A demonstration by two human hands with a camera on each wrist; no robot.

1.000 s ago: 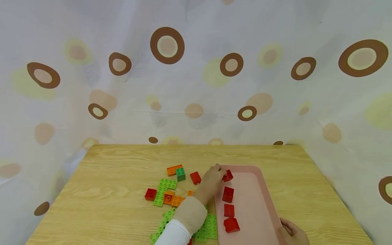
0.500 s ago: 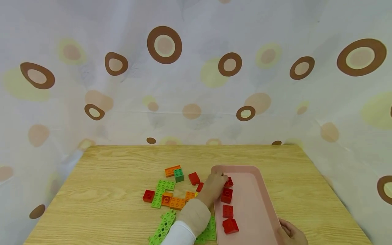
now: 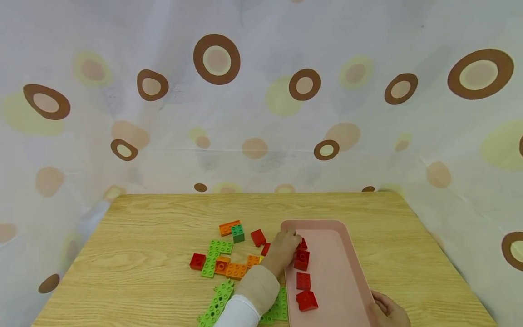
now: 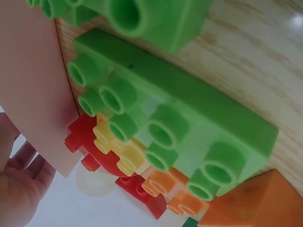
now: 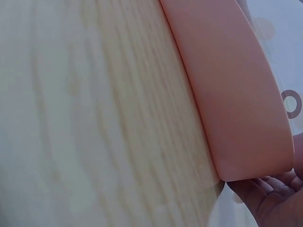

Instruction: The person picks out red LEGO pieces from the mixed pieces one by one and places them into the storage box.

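Note:
My left hand (image 3: 283,247) reaches over the left rim of a pink tray (image 3: 339,272). Its curled fingertips hold a small red building brick (image 3: 303,244), partly hidden by the fingers, at the top of a column of red bricks. Right below it in the tray sit a taller red brick (image 3: 302,260), a red studded brick (image 3: 303,281) and a tilted red brick (image 3: 307,300). At the tray's right side, my right hand (image 3: 390,311) grips the edge. In the right wrist view, fingers (image 5: 265,189) lie beneath the tray's corner.
Left of the tray lie loose bricks: light green (image 3: 216,302), orange (image 3: 236,271), dark green (image 3: 238,234) and red (image 3: 258,237). A yellow brick (image 4: 128,156) shows in the left wrist view. Behind the wooden table (image 3: 143,236) hangs a patterned cloth (image 3: 253,113).
My left hand has brought the small red brick down the tray, close to the taller red brick. My right hand stays on the tray's edge. The head view has shifted slightly.

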